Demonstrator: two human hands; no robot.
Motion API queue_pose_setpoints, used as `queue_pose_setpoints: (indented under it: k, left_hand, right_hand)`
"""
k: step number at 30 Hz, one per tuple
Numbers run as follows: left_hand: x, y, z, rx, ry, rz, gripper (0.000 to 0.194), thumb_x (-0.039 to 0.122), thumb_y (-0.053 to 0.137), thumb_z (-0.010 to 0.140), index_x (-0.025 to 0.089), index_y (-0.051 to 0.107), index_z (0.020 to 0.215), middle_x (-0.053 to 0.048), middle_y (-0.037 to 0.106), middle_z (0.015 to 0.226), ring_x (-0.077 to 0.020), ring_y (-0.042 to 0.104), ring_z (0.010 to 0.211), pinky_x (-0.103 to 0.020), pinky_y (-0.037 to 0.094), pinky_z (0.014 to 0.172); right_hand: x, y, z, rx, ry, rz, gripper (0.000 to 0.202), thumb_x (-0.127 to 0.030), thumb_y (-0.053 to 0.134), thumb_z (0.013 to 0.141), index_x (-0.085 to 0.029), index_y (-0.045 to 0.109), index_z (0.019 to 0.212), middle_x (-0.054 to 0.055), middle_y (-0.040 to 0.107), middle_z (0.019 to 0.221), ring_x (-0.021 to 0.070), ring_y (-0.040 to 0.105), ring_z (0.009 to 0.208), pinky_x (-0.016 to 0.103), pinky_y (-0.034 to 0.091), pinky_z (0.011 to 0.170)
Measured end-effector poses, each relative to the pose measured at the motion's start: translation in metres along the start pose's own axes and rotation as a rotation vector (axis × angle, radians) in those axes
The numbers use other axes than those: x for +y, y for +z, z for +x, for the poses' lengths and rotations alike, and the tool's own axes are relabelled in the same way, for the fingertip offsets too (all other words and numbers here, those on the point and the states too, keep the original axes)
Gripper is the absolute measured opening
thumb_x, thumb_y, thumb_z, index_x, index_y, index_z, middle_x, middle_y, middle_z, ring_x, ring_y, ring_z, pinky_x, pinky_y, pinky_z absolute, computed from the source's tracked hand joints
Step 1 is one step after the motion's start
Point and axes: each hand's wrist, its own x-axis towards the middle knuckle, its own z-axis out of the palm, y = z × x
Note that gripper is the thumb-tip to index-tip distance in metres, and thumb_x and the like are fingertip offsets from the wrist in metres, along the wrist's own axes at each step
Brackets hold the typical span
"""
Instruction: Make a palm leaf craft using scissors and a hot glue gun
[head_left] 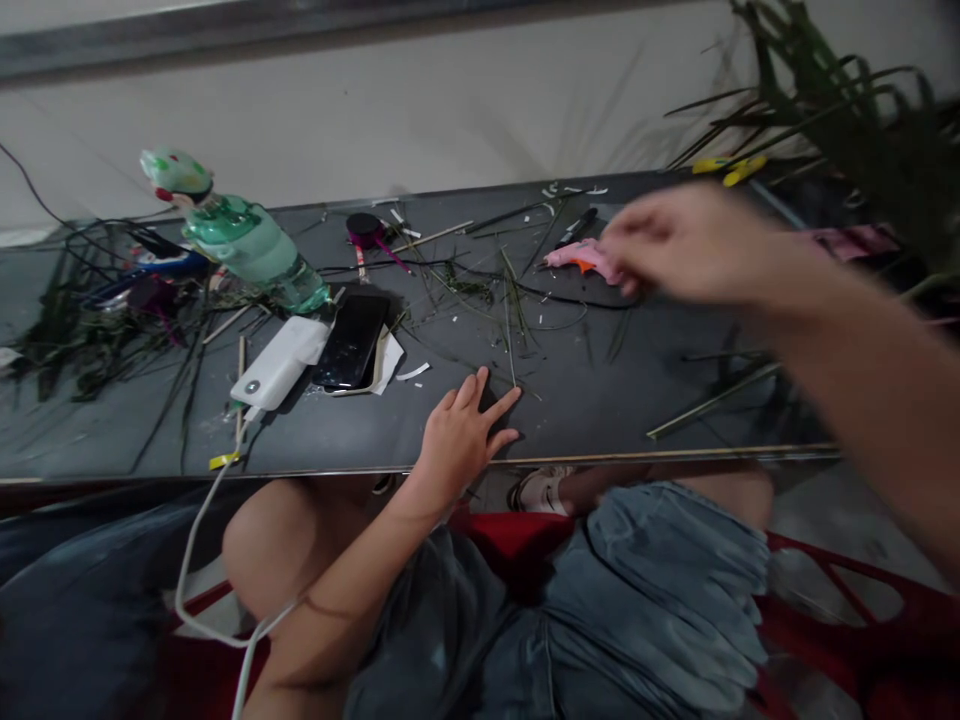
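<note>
The blurred right hand point(679, 243) partly hides the pink glue gun point(576, 256).

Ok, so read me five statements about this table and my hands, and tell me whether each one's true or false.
1. The left hand rests on the dark table, its fingers spread. True.

2. The right hand is at the pink glue gun. True, though that hand is blurred, so its exact hold is unclear.

3. The black phone lies to the left of the white power bank. False: the phone lies to its right.

4. The white cable is plugged into the glue gun. False: it runs to the power bank.

5. Yellow handles show near the leafy plants at the far right. True.
</note>
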Motion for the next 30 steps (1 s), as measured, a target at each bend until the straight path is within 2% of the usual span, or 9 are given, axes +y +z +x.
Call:
queue_pose_setpoints:
  k: [2, 3, 5, 8, 12, 16, 24, 27, 30]
  left_hand:
    - [0.0, 0.001, 0.0, -0.01, -0.003, 0.002, 0.056, 0.056, 0.039, 0.096, 0.036, 0.039, 0.148, -0.013, 0.038, 0.155, -0.0278, 0.043, 0.136, -0.039, 0.044, 0.101]
    - [0.0, 0.001, 0.0, -0.013, -0.001, 0.0, 0.056, 0.056, 0.039, 0.096, 0.036, 0.04, 0.148, -0.014, 0.038, 0.155, -0.0278, 0.043, 0.136, -0.039, 0.044, 0.102]
    - [-0.001, 0.001, 0.0, -0.009, 0.004, -0.011, 0.056, 0.056, 0.039, 0.096, 0.036, 0.04, 0.148, -0.013, 0.037, 0.156, -0.0278, 0.042, 0.137, -0.04, 0.044, 0.103]
    - [-0.002, 0.001, -0.001, 0.005, 0.005, -0.023, 0.056, 0.055, 0.04, 0.096, 0.035, 0.04, 0.148, -0.012, 0.037, 0.156, -0.0279, 0.041, 0.137, -0.04, 0.044, 0.103]
    - [-0.001, 0.003, -0.001, 0.008, 0.001, -0.021, 0.056, 0.056, 0.039, 0.096, 0.035, 0.041, 0.147, -0.013, 0.039, 0.155, -0.0273, 0.041, 0.137, -0.039, 0.043, 0.103]
    - [-0.001, 0.004, 0.0, 0.007, -0.003, -0.029, 0.057, 0.057, 0.038, 0.095, 0.035, 0.04, 0.148, -0.014, 0.037, 0.155, -0.0279, 0.04, 0.138, -0.04, 0.043, 0.104]
    - [-0.001, 0.007, -0.002, 0.005, -0.004, -0.019, 0.064, 0.057, 0.038, 0.096, 0.03, 0.031, 0.153, -0.017, 0.031, 0.158, -0.03, 0.039, 0.14, -0.041, 0.043, 0.104]
    - [-0.004, 0.0, -0.005, 0.03, 0.029, 0.005, 0.062, 0.05, 0.039, 0.098, 0.026, 0.027, 0.154, -0.01, 0.026, 0.161, -0.03, 0.034, 0.143, -0.041, 0.042, 0.106]
    - [-0.012, -0.015, -0.009, 0.054, 0.117, 0.013, 0.054, 0.039, 0.038, 0.101, 0.027, 0.03, 0.153, -0.003, 0.031, 0.16, -0.0268, 0.033, 0.143, -0.041, 0.04, 0.108]
  right_hand:
    - [-0.006, 0.048, -0.005, -0.303, 0.053, 0.103, 0.035, -0.045, 0.059, 0.089, -0.012, 0.068, 0.082, 0.007, 0.064, 0.074, 0.0093, 0.053, 0.059, 0.023, 0.04, 0.055]
    - [-0.005, 0.068, -0.005, -0.368, 0.088, 0.16, 0.032, -0.043, 0.06, 0.088, -0.013, 0.068, 0.079, 0.005, 0.063, 0.07, 0.0083, 0.05, 0.056, 0.022, 0.038, 0.052]
    - [0.001, 0.099, -0.003, -0.404, 0.144, 0.272, 0.023, -0.036, 0.062, 0.085, -0.015, 0.069, 0.08, 0.003, 0.061, 0.069, 0.0076, 0.047, 0.056, 0.021, 0.037, 0.052]
    - [0.009, 0.122, 0.002, -0.39, 0.177, 0.342, 0.016, -0.03, 0.065, 0.081, -0.015, 0.07, 0.083, -0.001, 0.058, 0.065, 0.0073, 0.045, 0.056, 0.021, 0.035, 0.052]
    - [0.008, 0.131, 0.01, -0.426, 0.198, 0.355, 0.016, -0.031, 0.069, 0.08, -0.016, 0.07, 0.08, -0.002, 0.056, 0.06, 0.0074, 0.045, 0.054, 0.022, 0.033, 0.052]
    - [0.012, 0.133, 0.015, -0.401, 0.234, 0.361, 0.018, -0.033, 0.069, 0.082, -0.016, 0.067, 0.077, 0.0, 0.058, 0.063, 0.0079, 0.049, 0.053, 0.021, 0.034, 0.05]
    - [0.02, 0.126, 0.013, -0.408, 0.223, 0.395, 0.013, -0.024, 0.063, 0.086, -0.016, 0.064, 0.076, -0.001, 0.055, 0.062, 0.0083, 0.051, 0.053, 0.02, 0.035, 0.047]
    - [0.018, 0.117, 0.011, -0.395, 0.197, 0.367, 0.015, -0.026, 0.062, 0.087, -0.016, 0.062, 0.075, 0.0, 0.054, 0.061, 0.008, 0.05, 0.053, 0.019, 0.035, 0.047]
    - [0.017, 0.109, 0.009, -0.392, 0.171, 0.299, 0.016, -0.027, 0.059, 0.087, -0.016, 0.062, 0.076, 0.0, 0.055, 0.063, 0.0088, 0.05, 0.054, 0.02, 0.036, 0.049]
